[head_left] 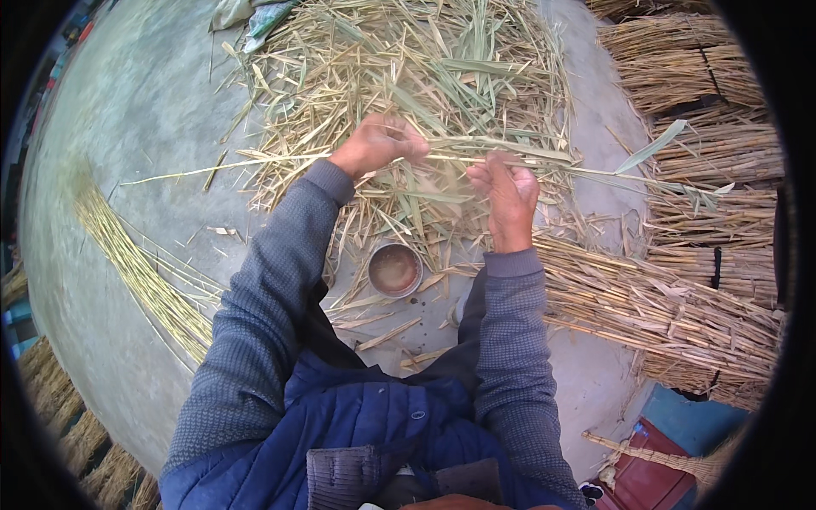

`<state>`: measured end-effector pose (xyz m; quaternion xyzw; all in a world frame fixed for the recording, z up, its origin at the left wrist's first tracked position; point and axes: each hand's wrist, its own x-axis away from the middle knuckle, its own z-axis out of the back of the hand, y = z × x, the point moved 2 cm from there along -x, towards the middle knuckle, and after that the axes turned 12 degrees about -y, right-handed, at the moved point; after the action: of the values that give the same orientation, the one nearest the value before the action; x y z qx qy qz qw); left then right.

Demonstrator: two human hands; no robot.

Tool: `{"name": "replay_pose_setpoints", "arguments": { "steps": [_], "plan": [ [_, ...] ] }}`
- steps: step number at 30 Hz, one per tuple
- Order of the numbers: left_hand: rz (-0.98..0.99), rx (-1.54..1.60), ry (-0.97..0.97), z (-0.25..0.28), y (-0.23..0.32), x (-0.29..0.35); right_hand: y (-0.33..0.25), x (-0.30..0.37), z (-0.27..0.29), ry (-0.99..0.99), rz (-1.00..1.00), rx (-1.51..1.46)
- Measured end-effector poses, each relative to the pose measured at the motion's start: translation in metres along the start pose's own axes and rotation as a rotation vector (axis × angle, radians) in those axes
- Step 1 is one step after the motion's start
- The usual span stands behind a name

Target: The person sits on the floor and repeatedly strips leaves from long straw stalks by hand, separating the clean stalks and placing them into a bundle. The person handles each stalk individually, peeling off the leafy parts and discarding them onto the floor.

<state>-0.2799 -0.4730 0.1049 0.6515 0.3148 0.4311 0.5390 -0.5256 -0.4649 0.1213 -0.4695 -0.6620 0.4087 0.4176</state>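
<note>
A long, thin reed stalk (229, 167) runs sideways in front of me, with leaves still on its right part. My left hand (380, 146) is closed around its middle, thumb and fingers pinched together. My right hand (507, 197) is also closed at the stalk, a short way to the right, fingertips curled at it and slightly blurred. A long, dry leaf (510, 148) stretches along the stalk just above my right hand. Below both hands lies a wide heap of stripped leaves and straw (340, 81), partly hidden by my left hand and arm.
A round metal bowl (395, 270) stands on the concrete floor (127, 102) between my legs. Thin, peeled stalks (144, 268) lie in a bundle at left. Unpeeled reeds (654, 306) lie at right, beside stacked, tied bundles (680, 72). A dark red object (650, 467) sits lower right.
</note>
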Motion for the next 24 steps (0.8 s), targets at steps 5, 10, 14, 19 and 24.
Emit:
{"name": "replay_pose_setpoints", "arguments": {
  "steps": [5,10,14,19,24],
  "plan": [
    [-0.044,-0.105,0.501,0.062,0.001,0.011,-0.002,0.0,0.006,0.022,-0.005,0.039],
    [0.108,-1.493,0.64,0.046,0.012,0.018,-0.001,0.0,-0.002,-0.007,-0.037,0.029],
    [-0.387,-1.098,0.366,-0.008,0.032,0.003,0.005,-0.007,-0.017,-0.065,-0.035,0.027],
    [-0.303,-0.903,0.168,-0.03,0.04,-0.002,0.006,-0.009,-0.015,-0.124,-0.006,-0.037],
    [-0.058,-0.74,0.131,0.011,0.036,0.017,-0.009,-0.009,0.012,-0.133,0.086,-0.239]
  ]
}}
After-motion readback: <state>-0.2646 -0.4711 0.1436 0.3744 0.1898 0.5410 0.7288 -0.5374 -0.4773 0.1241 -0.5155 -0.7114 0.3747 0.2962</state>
